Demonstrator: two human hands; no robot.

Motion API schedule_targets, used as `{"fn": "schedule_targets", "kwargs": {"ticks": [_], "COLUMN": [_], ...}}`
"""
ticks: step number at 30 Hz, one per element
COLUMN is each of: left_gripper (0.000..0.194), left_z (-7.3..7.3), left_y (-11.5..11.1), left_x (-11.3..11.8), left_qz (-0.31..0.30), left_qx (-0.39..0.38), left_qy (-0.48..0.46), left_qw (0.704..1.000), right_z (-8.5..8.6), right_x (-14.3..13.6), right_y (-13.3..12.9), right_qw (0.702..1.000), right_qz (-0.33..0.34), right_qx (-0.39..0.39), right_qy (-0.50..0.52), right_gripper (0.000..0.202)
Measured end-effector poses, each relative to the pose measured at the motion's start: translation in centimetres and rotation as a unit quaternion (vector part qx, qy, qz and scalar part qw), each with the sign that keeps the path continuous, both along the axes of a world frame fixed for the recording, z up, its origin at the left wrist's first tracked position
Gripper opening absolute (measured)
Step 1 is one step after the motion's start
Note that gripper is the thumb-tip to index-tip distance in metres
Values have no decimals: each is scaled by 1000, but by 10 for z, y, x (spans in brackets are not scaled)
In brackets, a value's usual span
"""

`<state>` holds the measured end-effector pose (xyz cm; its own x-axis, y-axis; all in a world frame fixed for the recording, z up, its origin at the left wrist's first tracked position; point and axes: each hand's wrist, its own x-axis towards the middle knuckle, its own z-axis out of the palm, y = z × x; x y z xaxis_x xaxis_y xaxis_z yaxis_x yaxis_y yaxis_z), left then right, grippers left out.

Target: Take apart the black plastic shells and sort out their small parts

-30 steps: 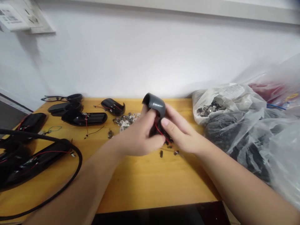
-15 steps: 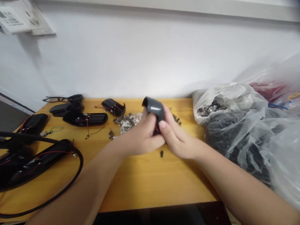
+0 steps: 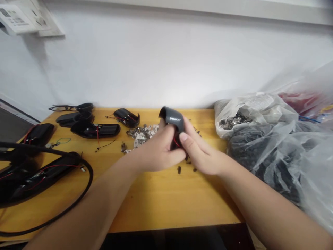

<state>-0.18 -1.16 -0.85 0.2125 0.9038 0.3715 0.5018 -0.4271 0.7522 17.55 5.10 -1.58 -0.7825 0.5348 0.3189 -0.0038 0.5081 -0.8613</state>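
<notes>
Between my hands is a black curved plastic housing (image 3: 172,116) with small white lettering on its hooked top and a bit of red wire inside. My left hand (image 3: 161,147) grips it from the left, fingers partly hidden behind the shell. On the other side my right hand (image 3: 199,149) is closed on it, thumb pressed against its edge. The housing stands upright above the table; its lower part is covered by my fingers. Just behind my left hand lies a pile of small metal and white parts (image 3: 142,137). A tiny black piece (image 3: 179,170) lies below my hands.
Several black housings with wires, such as this one (image 3: 106,130), lie on the wooden table (image 3: 156,201) at left. A black cable (image 3: 90,180) loops over the left side. Plastic bags (image 3: 273,156) of parts crowd the right. A white wall (image 3: 156,59) stands behind.
The housing has shifted very slightly to the right in the picture, still in both hands. The right hand has moved a little, uncovering another small dark piece on the table.
</notes>
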Motion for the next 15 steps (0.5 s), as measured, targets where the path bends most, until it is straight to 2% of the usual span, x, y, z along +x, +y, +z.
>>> {"fn": "schedule_targets", "kwargs": {"ticks": [3, 5, 10, 15], "left_gripper": [49, 46, 35, 28], "left_z": [5, 7, 5, -1], "left_y": [-3, -4, -5, -4], "left_x": [3, 5, 6, 4], "left_qz": [29, 44, 37, 31], "left_qx": [-62, -61, -66, -25], "left_qy": [27, 30, 13, 11], "left_qw": [997, 997, 997, 999], "right_z": [5, 6, 5, 10], "right_x": [0, -1, -2, -3], "right_y": [0, -1, -3, -3], "right_qw": [1000, 999, 999, 1000], "right_qz": [23, 30, 19, 6], "right_qx": [0, -6, -47, -24], "right_qy": [0, 11, 9, 3], "right_gripper": [62, 58, 55, 56]}}
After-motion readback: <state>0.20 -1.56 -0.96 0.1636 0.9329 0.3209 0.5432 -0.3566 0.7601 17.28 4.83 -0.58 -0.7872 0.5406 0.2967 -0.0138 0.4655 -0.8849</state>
